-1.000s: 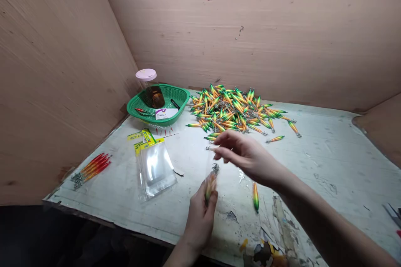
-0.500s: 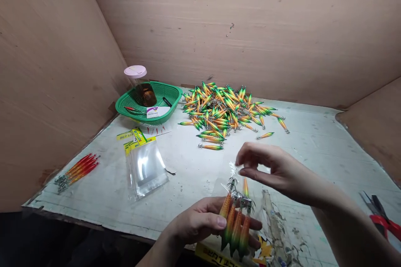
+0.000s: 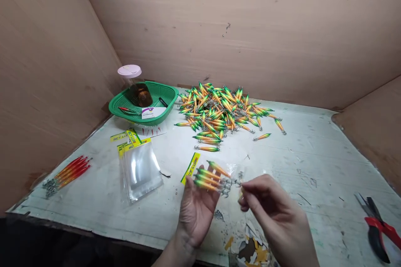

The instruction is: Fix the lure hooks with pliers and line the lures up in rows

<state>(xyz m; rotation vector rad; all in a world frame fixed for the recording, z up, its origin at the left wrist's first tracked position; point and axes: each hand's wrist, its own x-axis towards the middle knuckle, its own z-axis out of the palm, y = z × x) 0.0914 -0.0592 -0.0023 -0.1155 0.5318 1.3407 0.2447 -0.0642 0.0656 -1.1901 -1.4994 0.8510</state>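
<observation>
Several green-and-orange fishing lures (image 3: 208, 179) with metal hooks lie side by side in a clear plastic bag (image 3: 232, 169) with a yellow header card (image 3: 191, 167). My left hand (image 3: 197, 212) holds this bag from below and behind, thumb at the card end. The lures' hooks point right, towards the bag's other end. There my right hand (image 3: 275, 217) is closed in a pinch at the hook end of one lure. Whether its fingertips also grip the plastic cannot be made out. Beyond the hands spreads a big pile of matching lures (image 3: 219, 110).
A green basket (image 3: 171, 91) holds a pink-lidded cup (image 3: 140, 91). In front of it lie clear packets (image 3: 142, 171) with yellow headers. Red-orange lures (image 3: 67, 175) sit at the left, red-handled pliers (image 3: 377, 225) at the right. Torn scraps (image 3: 250, 250) are near the front edge.
My left hand has lifted and turned the bag, so the lures now lie nearly level instead of pointing down. My right hand has come down and pinches at the hook end.
</observation>
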